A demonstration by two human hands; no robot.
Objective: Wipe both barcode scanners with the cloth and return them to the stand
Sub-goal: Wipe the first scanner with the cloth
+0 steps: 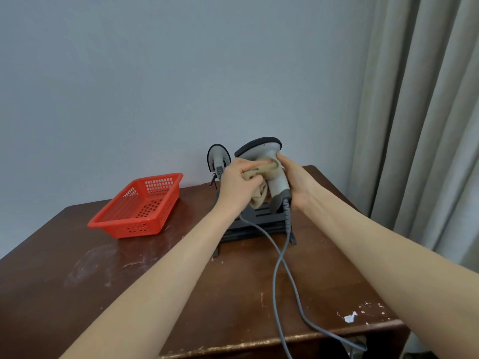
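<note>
My right grip (295, 183) grasps the scanner (267, 154) by its handle above the stand (261, 216). My left grip (236, 187) clenches the cloth (261, 177) against it, half hiding the second scanner (219, 158) on the stand. A red basket (140, 206) stands left on the desk (129, 281), and two cables (288, 229) trail toward me.

Your L hand (237, 186) & R hand (295, 182) both bare, L forearm (160, 278) & R forearm (383, 255) bare too, uncovered all the way to the view's edges, slim build, both arms smooth, tendon lines plain at your R wrist
</note>
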